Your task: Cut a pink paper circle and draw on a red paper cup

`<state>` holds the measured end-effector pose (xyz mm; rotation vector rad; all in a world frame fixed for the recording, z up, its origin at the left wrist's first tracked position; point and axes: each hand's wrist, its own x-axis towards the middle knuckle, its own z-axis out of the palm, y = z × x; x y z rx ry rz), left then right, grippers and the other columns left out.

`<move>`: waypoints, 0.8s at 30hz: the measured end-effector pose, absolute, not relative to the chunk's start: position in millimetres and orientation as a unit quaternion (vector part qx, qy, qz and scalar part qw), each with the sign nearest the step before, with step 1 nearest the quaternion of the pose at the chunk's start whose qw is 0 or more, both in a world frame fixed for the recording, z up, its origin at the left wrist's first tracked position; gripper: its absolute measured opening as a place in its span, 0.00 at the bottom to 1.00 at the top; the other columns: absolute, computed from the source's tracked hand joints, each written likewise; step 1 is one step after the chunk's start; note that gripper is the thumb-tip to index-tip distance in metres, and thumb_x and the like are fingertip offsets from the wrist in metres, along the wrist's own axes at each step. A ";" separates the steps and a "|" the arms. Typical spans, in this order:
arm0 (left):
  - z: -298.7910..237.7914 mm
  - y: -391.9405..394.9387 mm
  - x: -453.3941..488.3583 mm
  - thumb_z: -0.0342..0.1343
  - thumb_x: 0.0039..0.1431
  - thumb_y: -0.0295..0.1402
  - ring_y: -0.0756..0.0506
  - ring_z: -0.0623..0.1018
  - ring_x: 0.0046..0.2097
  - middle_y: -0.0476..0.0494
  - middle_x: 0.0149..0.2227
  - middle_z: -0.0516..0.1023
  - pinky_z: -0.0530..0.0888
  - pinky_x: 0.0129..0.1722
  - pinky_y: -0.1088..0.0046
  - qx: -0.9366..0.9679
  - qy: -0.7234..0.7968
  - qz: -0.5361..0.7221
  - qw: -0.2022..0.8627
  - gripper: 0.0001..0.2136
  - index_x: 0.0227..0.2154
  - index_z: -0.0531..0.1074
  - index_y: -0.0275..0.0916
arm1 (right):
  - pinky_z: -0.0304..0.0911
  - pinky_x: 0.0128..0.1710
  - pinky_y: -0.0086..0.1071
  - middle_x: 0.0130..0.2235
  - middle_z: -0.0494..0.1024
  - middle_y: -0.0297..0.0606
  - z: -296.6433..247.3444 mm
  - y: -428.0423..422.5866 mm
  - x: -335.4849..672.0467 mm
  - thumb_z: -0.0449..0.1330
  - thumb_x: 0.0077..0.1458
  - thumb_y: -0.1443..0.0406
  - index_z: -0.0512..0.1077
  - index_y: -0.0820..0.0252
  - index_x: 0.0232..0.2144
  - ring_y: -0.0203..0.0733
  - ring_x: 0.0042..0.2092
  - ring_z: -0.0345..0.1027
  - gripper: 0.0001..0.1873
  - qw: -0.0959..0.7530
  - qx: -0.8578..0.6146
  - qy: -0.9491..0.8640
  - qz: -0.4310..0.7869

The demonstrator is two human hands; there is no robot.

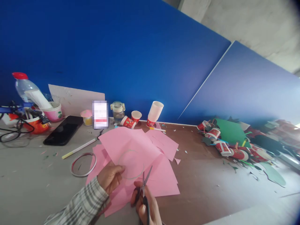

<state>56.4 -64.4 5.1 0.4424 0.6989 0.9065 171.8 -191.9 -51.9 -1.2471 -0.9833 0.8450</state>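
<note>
My left hand [110, 176] pinches the near edge of a pink paper sheet [131, 142], thumb on top. A pale circle outline is drawn on that sheet. In my right hand [146, 203] is a pair of scissors [144, 184], fingers in the black handles and blades parted, pointing away from me beside the circle. Whether the blades touch the paper I cannot tell. More pink sheets [164, 181] lie beneath on the table. Left of them rests a roll of tape [83, 164], with a white marker [79, 148] behind it.
At the left are a black phone [63, 130], a red-capped bottle [23, 84] and a cup of tools [36, 123]. Stacked paper cups [155, 112] and a lidded jar [117, 111] stand along the blue partition [117, 56]. Several red cups and green paper [231, 132] are heaped at right.
</note>
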 end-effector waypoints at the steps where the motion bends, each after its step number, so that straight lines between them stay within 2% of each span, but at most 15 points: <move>1: 4.6 -64.8 56.9 0.64 0.20 0.21 0.47 0.76 0.20 0.54 0.15 0.75 0.69 0.15 0.81 0.207 0.329 0.430 0.815 0.28 0.35 0.69 0.33 | 0.60 0.19 0.33 0.23 0.73 0.37 -51.9 -191.7 171.8 0.57 0.39 0.44 0.71 0.50 0.42 0.45 0.20 0.64 0.29 0.617 -0.525 -0.440 0.388; 3: 3.8 -65.6 57.6 0.64 0.20 0.22 0.48 0.75 0.19 0.53 0.17 0.76 0.67 0.12 0.81 0.205 0.336 0.435 0.810 0.28 0.34 0.69 0.34 | 0.60 0.19 0.33 0.22 0.72 0.35 -49.9 -192.1 171.2 0.58 0.40 0.46 0.69 0.49 0.43 0.44 0.20 0.63 0.28 0.616 -0.500 -0.447 0.413; 5: 3.5 -66.9 58.2 0.65 0.19 0.23 0.48 0.76 0.21 0.52 0.19 0.77 0.68 0.14 0.81 0.202 0.343 0.435 0.808 0.28 0.34 0.69 0.35 | 0.60 0.20 0.34 0.21 0.71 0.34 -45.6 -193.2 169.0 0.59 0.39 0.46 0.70 0.49 0.43 0.45 0.20 0.63 0.28 0.626 -0.498 -0.438 0.409; 9: 5.6 -71.3 59.9 0.65 0.20 0.24 0.41 0.78 0.29 0.49 0.21 0.78 0.76 0.27 0.71 0.200 0.344 0.398 0.827 0.27 0.33 0.69 0.34 | 0.65 0.27 0.39 0.25 0.75 0.37 -35.5 -197.9 159.0 0.59 0.39 0.44 0.71 0.49 0.42 0.50 0.26 0.69 0.29 0.655 -0.537 -0.370 0.383; 13: 9.0 -76.1 63.5 0.65 0.18 0.24 0.37 0.77 0.36 0.47 0.24 0.79 0.76 0.36 0.62 0.187 0.340 0.397 0.832 0.28 0.33 0.69 0.37 | 0.68 0.34 0.46 0.30 0.77 0.36 -33.6 -201.9 151.7 0.59 0.39 0.45 0.71 0.41 0.41 0.55 0.31 0.72 0.24 0.674 -0.565 -0.305 0.366; 16: 8.1 -78.4 65.9 0.65 0.15 0.24 0.38 0.78 0.33 0.50 0.20 0.78 0.77 0.33 0.62 0.174 0.354 0.404 0.825 0.27 0.30 0.69 0.38 | 0.69 0.35 0.48 0.31 0.78 0.34 -37.4 -202.1 150.3 0.61 0.38 0.45 0.70 0.36 0.40 0.56 0.32 0.73 0.23 0.672 -0.575 -0.295 0.362; 21: 1.3 -80.0 67.6 0.66 0.16 0.24 0.42 0.77 0.25 0.55 0.15 0.74 0.77 0.28 0.65 0.159 0.368 0.405 0.822 0.24 0.27 0.70 0.39 | 0.70 0.35 0.45 0.32 0.78 0.33 -43.4 -201.5 146.7 0.61 0.39 0.46 0.69 0.33 0.41 0.55 0.33 0.73 0.23 0.695 -0.580 -0.296 0.305; 24: 0.6 -80.8 68.2 0.66 0.17 0.24 0.44 0.76 0.22 0.56 0.13 0.73 0.76 0.24 0.69 0.159 0.361 0.410 0.822 0.22 0.25 0.69 0.39 | 0.69 0.37 0.45 0.33 0.78 0.33 -46.9 -203.9 148.9 0.62 0.40 0.47 0.70 0.34 0.41 0.56 0.36 0.72 0.22 0.676 -0.613 -0.305 0.274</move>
